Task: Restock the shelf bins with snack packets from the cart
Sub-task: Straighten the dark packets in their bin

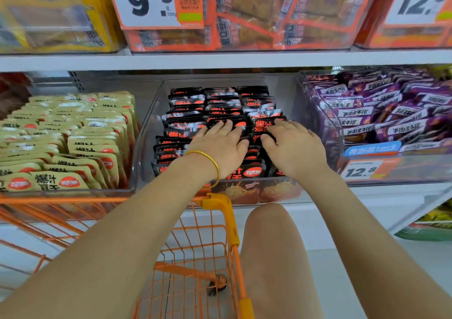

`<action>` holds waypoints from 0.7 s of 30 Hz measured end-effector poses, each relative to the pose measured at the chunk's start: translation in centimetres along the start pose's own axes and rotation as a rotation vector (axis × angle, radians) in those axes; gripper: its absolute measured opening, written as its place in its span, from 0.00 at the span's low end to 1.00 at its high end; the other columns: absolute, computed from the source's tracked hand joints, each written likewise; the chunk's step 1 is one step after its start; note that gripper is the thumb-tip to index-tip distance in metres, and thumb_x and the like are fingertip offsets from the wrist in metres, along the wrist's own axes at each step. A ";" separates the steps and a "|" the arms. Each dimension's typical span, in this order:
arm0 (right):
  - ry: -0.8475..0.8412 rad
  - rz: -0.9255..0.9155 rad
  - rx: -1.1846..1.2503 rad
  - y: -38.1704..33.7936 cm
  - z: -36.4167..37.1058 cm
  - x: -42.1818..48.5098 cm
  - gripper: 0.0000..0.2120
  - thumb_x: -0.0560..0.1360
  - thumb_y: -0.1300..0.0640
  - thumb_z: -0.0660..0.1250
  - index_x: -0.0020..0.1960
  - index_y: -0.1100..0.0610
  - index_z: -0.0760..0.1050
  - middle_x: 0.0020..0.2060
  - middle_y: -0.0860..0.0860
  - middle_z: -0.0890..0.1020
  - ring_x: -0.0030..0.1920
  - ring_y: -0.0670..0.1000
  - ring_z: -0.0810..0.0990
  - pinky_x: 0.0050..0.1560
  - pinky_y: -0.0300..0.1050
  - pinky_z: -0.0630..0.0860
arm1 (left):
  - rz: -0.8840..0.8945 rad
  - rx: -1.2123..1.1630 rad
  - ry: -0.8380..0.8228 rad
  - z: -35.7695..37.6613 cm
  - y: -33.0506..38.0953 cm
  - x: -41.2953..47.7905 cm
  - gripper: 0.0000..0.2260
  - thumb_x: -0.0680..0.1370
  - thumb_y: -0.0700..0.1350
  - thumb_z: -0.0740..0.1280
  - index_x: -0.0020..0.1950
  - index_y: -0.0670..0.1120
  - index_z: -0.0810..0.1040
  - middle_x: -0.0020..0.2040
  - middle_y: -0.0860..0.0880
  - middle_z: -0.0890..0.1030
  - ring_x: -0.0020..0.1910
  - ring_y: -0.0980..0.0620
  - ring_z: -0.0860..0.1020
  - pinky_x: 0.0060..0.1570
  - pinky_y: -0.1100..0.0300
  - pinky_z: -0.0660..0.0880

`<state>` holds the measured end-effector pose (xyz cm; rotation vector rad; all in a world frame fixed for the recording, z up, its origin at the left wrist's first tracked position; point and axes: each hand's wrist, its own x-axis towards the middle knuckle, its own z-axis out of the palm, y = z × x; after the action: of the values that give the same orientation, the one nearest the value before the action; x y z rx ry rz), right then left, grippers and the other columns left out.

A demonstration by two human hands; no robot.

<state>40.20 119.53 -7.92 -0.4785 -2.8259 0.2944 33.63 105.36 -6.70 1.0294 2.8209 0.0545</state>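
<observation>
Black snack packets (186, 103) with red print stand in three rows inside a clear shelf bin (146, 133) on the middle shelf. My left hand (220, 145), with a gold bangle on the wrist, lies flat on top of the middle row, fingers straight and spread. My right hand (293, 145) rests on the right row beside it, fingers bent down over the packet tops and touching them. Neither hand lifts a packet. The orange wire cart (210, 252) stands below my arms, close against the shelf front; no packets show in the part of its basket in view.
A clear bin of beige packets (73, 142) sits to the left, a bin of purple packets (381, 113) to the right. The upper shelf (244, 59) holds orange and yellow boxes with price signs. My bare knee (271, 245) is beside the cart's yellow handle.
</observation>
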 end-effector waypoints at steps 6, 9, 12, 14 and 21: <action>0.058 0.133 0.275 2.0 -0.8 1.3 0.09 0.79 0.59 0.53 0.47 0.62 0.70 0.51 0.63 0.76 0.49 0.61 0.74 0.47 0.49 0.70 | 0.102 -0.022 0.095 -1.1 1.5 1.5 0.24 0.82 0.51 0.46 0.77 0.47 0.46 0.78 0.49 0.44 0.76 0.52 0.43 0.74 0.52 0.44; -0.061 0.252 0.380 2.9 -1.2 2.4 0.05 0.78 0.64 0.54 0.44 0.62 0.66 0.47 0.64 0.73 0.45 0.58 0.69 0.42 0.43 0.60 | 0.144 -0.021 0.035 -0.9 2.7 2.7 0.25 0.82 0.51 0.45 0.77 0.46 0.43 0.77 0.48 0.42 0.76 0.52 0.42 0.74 0.53 0.43; -0.178 0.297 0.542 3.7 -0.4 3.2 0.06 0.79 0.61 0.55 0.52 0.62 0.67 0.49 0.59 0.73 0.49 0.55 0.71 0.45 0.43 0.62 | 0.119 -0.028 0.002 -0.5 2.7 3.0 0.25 0.82 0.52 0.44 0.77 0.45 0.43 0.77 0.49 0.42 0.76 0.53 0.42 0.74 0.54 0.43; -0.211 0.305 0.685 3.9 -0.1 3.2 0.11 0.79 0.60 0.55 0.58 0.62 0.71 0.52 0.57 0.77 0.53 0.56 0.75 0.48 0.45 0.68 | 0.117 -0.018 -0.002 -0.5 2.7 2.8 0.25 0.82 0.52 0.44 0.77 0.45 0.43 0.77 0.49 0.42 0.76 0.54 0.42 0.74 0.54 0.43; -0.216 0.344 0.814 3.2 -0.2 2.9 0.12 0.78 0.59 0.57 0.58 0.61 0.72 0.51 0.57 0.79 0.53 0.57 0.77 0.54 0.50 0.72 | 0.091 -0.032 -0.009 -0.3 3.2 2.7 0.25 0.82 0.52 0.43 0.77 0.45 0.44 0.77 0.49 0.42 0.75 0.54 0.41 0.75 0.54 0.43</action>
<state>38.52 123.48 -7.87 -0.7487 -2.4774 1.5478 33.57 109.54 -6.44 1.1471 2.7546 0.1043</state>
